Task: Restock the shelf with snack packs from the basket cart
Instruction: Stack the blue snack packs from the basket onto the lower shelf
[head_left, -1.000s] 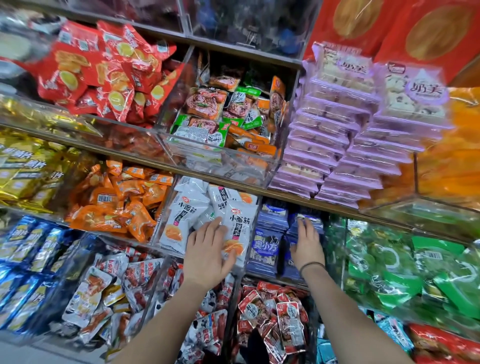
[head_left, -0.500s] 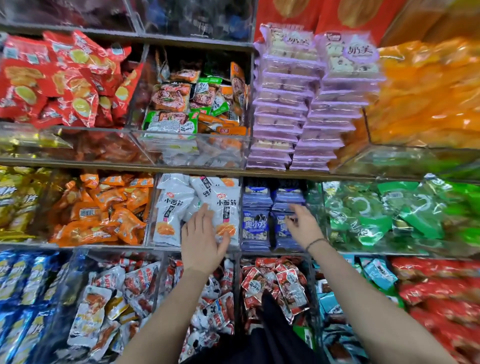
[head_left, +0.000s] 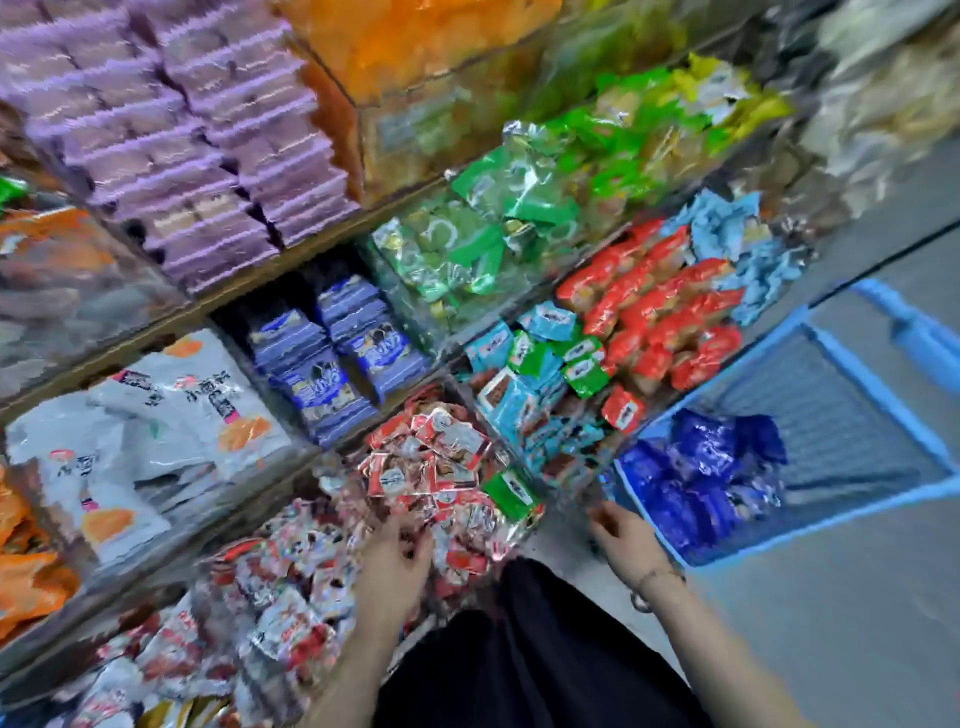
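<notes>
Blue snack packs (head_left: 701, 483) lie heaped in the near corner of the basket cart (head_left: 841, 405), which stands just beside the low bins of the shelf (head_left: 156, 335). That heap is fwd & to the right of my right grip (head_left: 626, 535). The right grip hangs near the cart's rim, fingers loosely bent, nothing in it afaict. Left grip (head_left: 395, 551) is over the red-white packs (head_left: 431, 467) in a bottom bin, well apart from the cart. Blur hides whether it pinches one, so I can't tell. Right grip is clearly the nearer. The heap shows no single long axis, packs crumpled every way. Matching blue stacks (head_left: 332, 358) sit up & left on the shelf, so I judge the next move as a short reach right, then a carry across.
</notes>
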